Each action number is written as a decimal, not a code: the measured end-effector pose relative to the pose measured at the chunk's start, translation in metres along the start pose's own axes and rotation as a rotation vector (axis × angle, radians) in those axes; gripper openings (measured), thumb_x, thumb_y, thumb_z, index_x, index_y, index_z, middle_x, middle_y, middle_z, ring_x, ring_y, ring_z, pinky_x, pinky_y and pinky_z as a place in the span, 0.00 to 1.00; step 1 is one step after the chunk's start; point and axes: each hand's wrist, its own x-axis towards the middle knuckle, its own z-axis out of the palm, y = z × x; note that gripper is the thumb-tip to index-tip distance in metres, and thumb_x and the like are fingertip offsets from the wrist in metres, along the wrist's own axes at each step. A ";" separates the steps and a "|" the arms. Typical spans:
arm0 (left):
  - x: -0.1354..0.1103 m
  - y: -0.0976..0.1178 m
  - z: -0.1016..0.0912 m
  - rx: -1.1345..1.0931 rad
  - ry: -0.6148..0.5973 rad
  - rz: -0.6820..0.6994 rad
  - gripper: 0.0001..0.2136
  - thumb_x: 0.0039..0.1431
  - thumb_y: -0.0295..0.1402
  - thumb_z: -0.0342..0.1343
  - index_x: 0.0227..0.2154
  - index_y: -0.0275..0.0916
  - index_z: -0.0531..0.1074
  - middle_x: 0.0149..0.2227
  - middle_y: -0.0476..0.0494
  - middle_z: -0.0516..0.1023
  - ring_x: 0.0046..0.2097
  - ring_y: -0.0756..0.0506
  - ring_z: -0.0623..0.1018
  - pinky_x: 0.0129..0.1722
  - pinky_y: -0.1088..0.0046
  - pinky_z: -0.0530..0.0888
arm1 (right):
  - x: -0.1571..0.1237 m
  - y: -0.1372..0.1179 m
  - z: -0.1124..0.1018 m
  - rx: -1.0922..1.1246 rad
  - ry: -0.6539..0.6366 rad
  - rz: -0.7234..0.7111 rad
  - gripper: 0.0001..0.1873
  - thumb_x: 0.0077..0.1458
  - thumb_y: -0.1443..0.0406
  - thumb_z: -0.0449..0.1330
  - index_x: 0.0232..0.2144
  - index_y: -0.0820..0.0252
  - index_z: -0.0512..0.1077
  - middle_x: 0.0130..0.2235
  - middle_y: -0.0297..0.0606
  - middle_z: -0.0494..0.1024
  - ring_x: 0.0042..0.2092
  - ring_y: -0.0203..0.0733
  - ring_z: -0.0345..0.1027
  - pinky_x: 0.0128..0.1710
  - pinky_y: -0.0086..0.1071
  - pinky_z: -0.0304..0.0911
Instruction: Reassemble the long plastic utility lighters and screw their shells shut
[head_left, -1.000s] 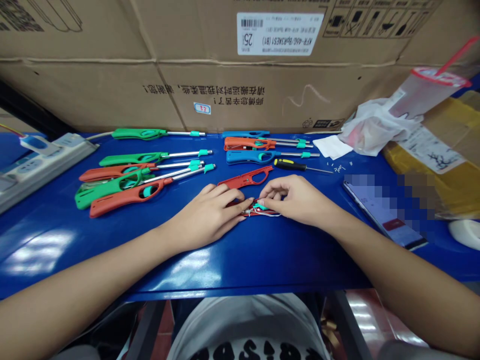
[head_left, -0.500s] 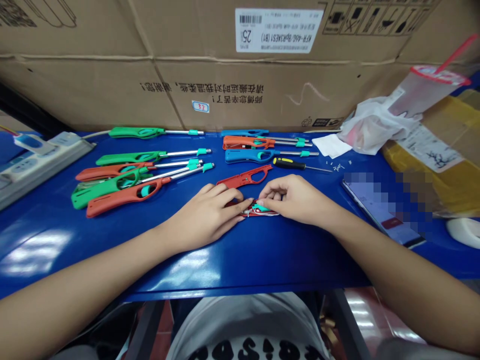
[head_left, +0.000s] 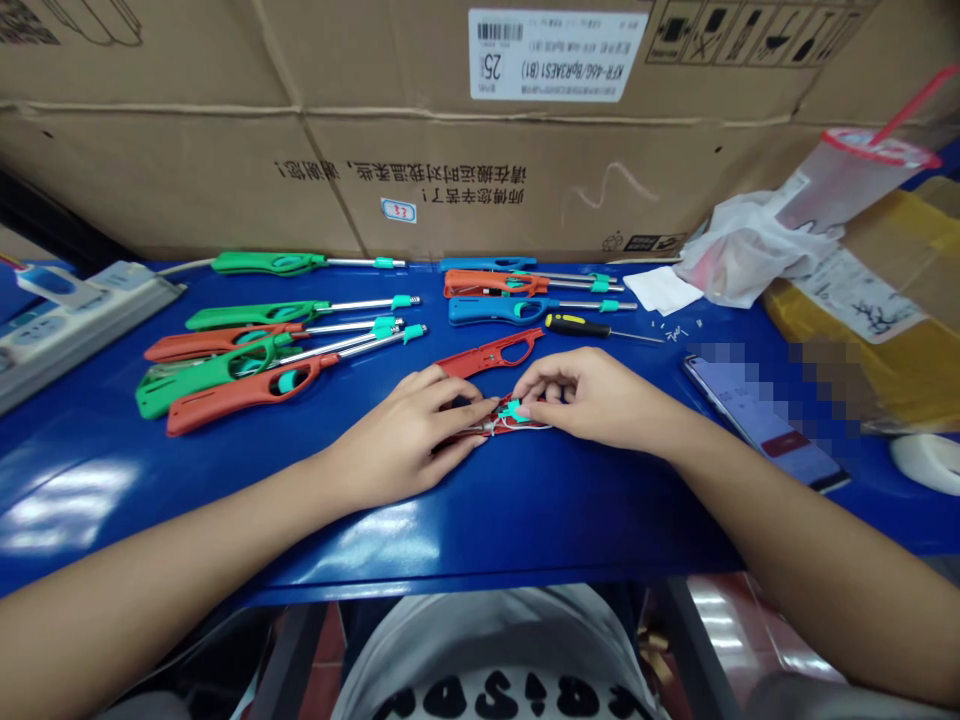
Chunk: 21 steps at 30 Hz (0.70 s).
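An opened red lighter half (head_left: 517, 424) lies on the blue table between my hands, its white wire and inner parts showing. My left hand (head_left: 412, 430) grips the left end of this half, thumb below and fingers above. With thumb and index finger, my right hand (head_left: 577, 395) pinches the teal trigger (head_left: 513, 410) seated in the shell. Just beyond my fingers rests the loose red matching shell half (head_left: 491, 355). A black and yellow screwdriver (head_left: 577, 325) lies farther back.
At the left are several green and orange lighters (head_left: 232, 395) and a power strip (head_left: 67, 320). Blue and orange lighters (head_left: 499, 311) lie at the back. A phone (head_left: 765, 425), a bagged cup (head_left: 840, 185) and tissue (head_left: 664, 290) are to the right. A large cardboard box (head_left: 420, 150) stands behind.
My right fingers have shifted slightly on the teal trigger, which now shows more clearly in the shell. My left hand keeps its hold. The view has moved a little.
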 end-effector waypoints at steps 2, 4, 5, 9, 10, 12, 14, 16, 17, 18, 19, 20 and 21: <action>0.000 0.000 -0.001 0.031 -0.002 0.009 0.16 0.71 0.32 0.53 0.58 0.37 0.73 0.51 0.35 0.78 0.48 0.40 0.73 0.50 0.60 0.72 | 0.000 -0.001 0.002 0.004 0.020 0.014 0.06 0.53 0.68 0.64 0.35 0.60 0.79 0.25 0.32 0.76 0.27 0.34 0.65 0.27 0.29 0.59; -0.001 0.000 -0.001 0.052 -0.006 0.014 0.16 0.71 0.32 0.53 0.58 0.37 0.73 0.51 0.35 0.77 0.48 0.40 0.73 0.50 0.60 0.71 | 0.000 -0.002 0.003 -0.015 0.036 0.003 0.06 0.54 0.68 0.63 0.35 0.60 0.79 0.25 0.31 0.74 0.26 0.33 0.64 0.26 0.29 0.58; -0.001 -0.001 -0.001 0.058 -0.010 0.015 0.16 0.71 0.32 0.52 0.59 0.37 0.73 0.51 0.35 0.77 0.47 0.40 0.73 0.49 0.60 0.71 | 0.000 -0.002 0.003 -0.036 0.043 -0.012 0.06 0.54 0.67 0.63 0.35 0.60 0.79 0.25 0.31 0.74 0.26 0.33 0.63 0.27 0.29 0.57; -0.001 -0.001 -0.001 0.061 -0.014 0.034 0.16 0.72 0.32 0.52 0.59 0.36 0.73 0.51 0.35 0.77 0.48 0.40 0.73 0.49 0.61 0.71 | -0.001 -0.003 0.004 -0.145 0.075 -0.080 0.06 0.57 0.67 0.62 0.35 0.59 0.80 0.24 0.31 0.74 0.26 0.33 0.62 0.29 0.29 0.56; 0.000 -0.001 0.000 0.058 -0.012 0.035 0.16 0.71 0.32 0.52 0.58 0.36 0.73 0.51 0.35 0.77 0.49 0.40 0.73 0.49 0.61 0.71 | -0.001 -0.003 0.004 -0.165 0.080 -0.093 0.06 0.57 0.67 0.62 0.35 0.59 0.80 0.24 0.30 0.74 0.26 0.33 0.62 0.29 0.29 0.56; 0.000 0.000 0.000 0.055 -0.009 0.023 0.16 0.71 0.31 0.52 0.58 0.36 0.73 0.50 0.36 0.77 0.49 0.41 0.74 0.50 0.61 0.71 | -0.002 -0.003 0.003 -0.188 0.080 -0.114 0.06 0.58 0.67 0.62 0.35 0.59 0.80 0.24 0.30 0.73 0.26 0.32 0.62 0.29 0.29 0.56; 0.000 0.001 0.000 0.054 -0.012 0.009 0.16 0.71 0.31 0.52 0.58 0.37 0.73 0.50 0.36 0.77 0.48 0.41 0.74 0.49 0.62 0.71 | -0.004 -0.005 0.000 -0.206 0.081 -0.147 0.05 0.57 0.67 0.62 0.35 0.59 0.79 0.25 0.29 0.73 0.26 0.32 0.62 0.29 0.28 0.56; 0.000 0.002 0.000 0.052 -0.014 0.007 0.16 0.71 0.32 0.52 0.58 0.37 0.73 0.50 0.36 0.76 0.48 0.41 0.74 0.49 0.62 0.72 | -0.007 -0.008 -0.005 -0.244 0.088 -0.192 0.03 0.56 0.67 0.63 0.33 0.60 0.78 0.27 0.30 0.75 0.27 0.32 0.63 0.30 0.28 0.57; 0.000 0.002 0.000 0.053 -0.014 0.007 0.16 0.71 0.32 0.52 0.58 0.37 0.73 0.50 0.36 0.76 0.47 0.41 0.74 0.49 0.62 0.72 | -0.008 -0.009 -0.008 -0.274 0.082 -0.212 0.02 0.55 0.67 0.64 0.32 0.60 0.77 0.29 0.31 0.76 0.29 0.33 0.64 0.31 0.29 0.57; 0.000 0.002 0.000 0.053 -0.015 0.007 0.16 0.72 0.32 0.52 0.58 0.37 0.73 0.50 0.36 0.76 0.47 0.41 0.75 0.49 0.62 0.72 | -0.009 -0.010 -0.011 -0.312 0.060 -0.227 0.02 0.55 0.66 0.64 0.32 0.60 0.77 0.31 0.32 0.77 0.31 0.34 0.65 0.33 0.29 0.58; 0.000 0.002 -0.001 0.055 -0.017 0.006 0.16 0.72 0.33 0.52 0.57 0.36 0.73 0.50 0.36 0.76 0.48 0.41 0.75 0.49 0.62 0.72 | -0.010 -0.011 -0.013 -0.358 0.029 -0.242 0.02 0.55 0.66 0.64 0.32 0.59 0.77 0.33 0.33 0.78 0.33 0.36 0.67 0.34 0.30 0.59; 0.000 0.001 -0.001 0.056 -0.020 0.007 0.15 0.72 0.33 0.52 0.57 0.36 0.73 0.50 0.36 0.76 0.48 0.41 0.75 0.49 0.62 0.71 | -0.011 -0.011 -0.016 -0.410 -0.009 -0.259 0.02 0.56 0.66 0.64 0.33 0.59 0.78 0.35 0.35 0.78 0.35 0.38 0.69 0.35 0.31 0.59; 0.000 0.001 -0.001 0.058 -0.023 0.009 0.16 0.72 0.33 0.51 0.57 0.36 0.73 0.50 0.36 0.76 0.48 0.41 0.75 0.49 0.61 0.71 | -0.011 -0.010 -0.018 -0.463 -0.046 -0.280 0.03 0.58 0.67 0.64 0.34 0.59 0.78 0.36 0.35 0.79 0.38 0.39 0.70 0.37 0.32 0.59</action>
